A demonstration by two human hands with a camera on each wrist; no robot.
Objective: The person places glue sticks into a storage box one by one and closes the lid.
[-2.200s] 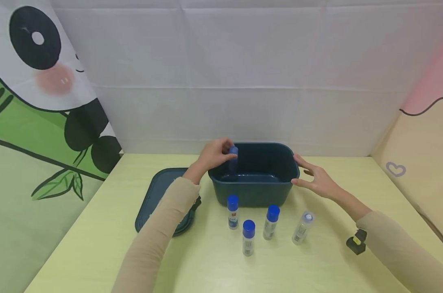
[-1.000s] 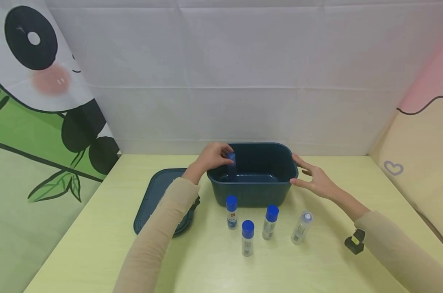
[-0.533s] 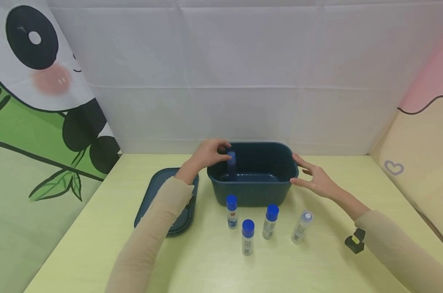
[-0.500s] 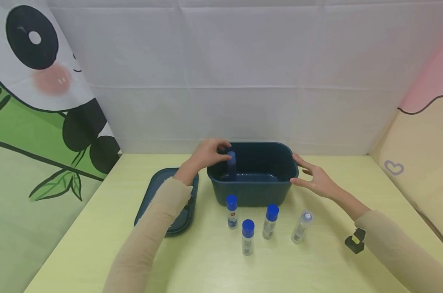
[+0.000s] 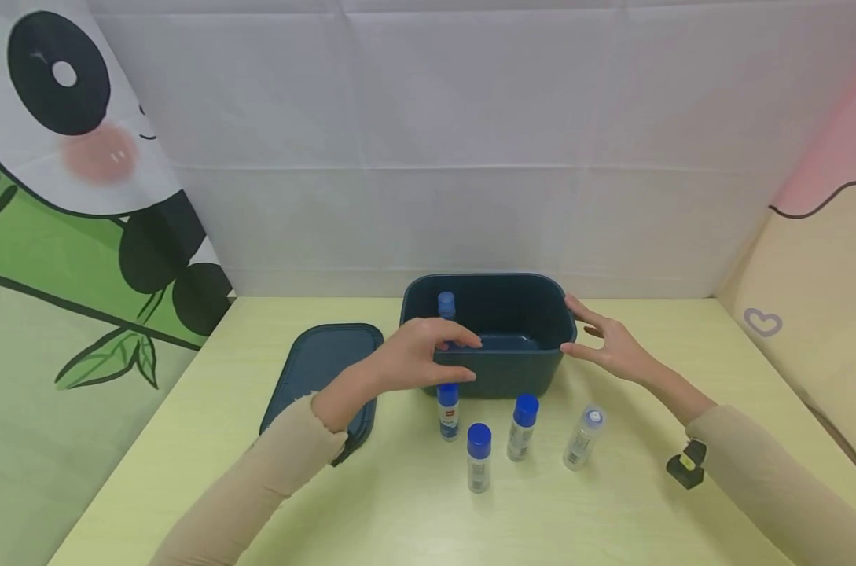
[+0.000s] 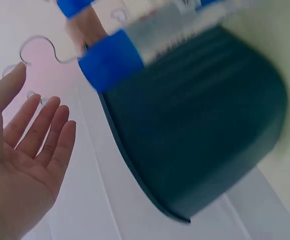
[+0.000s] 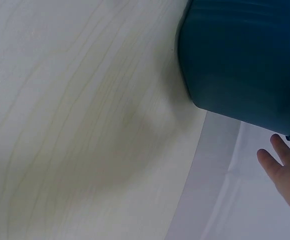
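Note:
My left hand [image 5: 424,355] holds nothing, its thumb and fingers spread apart in front of the dark teal bin [image 5: 498,376]. It is closest to a blue-capped glue stick [image 5: 449,424] standing before the bin and hides part of the bin's front. Inside, by the left wall, another glue stick [image 5: 446,303] stands upright, its lower part covered by the hand. My right hand [image 5: 615,351] touches the bin's right end with thumb and fingertips; in the right wrist view two of its fingers [image 7: 280,160] stick out loosely below the rim.
Two more blue-capped glue sticks, one [image 5: 479,464] in front and one [image 5: 523,431] to its right, stand on the pale table [image 5: 576,527]. A clear-topped stick [image 5: 584,440] stands farther right. Left of the bin lies a teal lid [image 5: 328,354]. A white sheet [image 5: 470,157] hangs behind.
My left hand has let go of the glue stick, which stays upright in the bin. The hand has come back toward me and now hovers over the bin's front. My right hand has stayed put.

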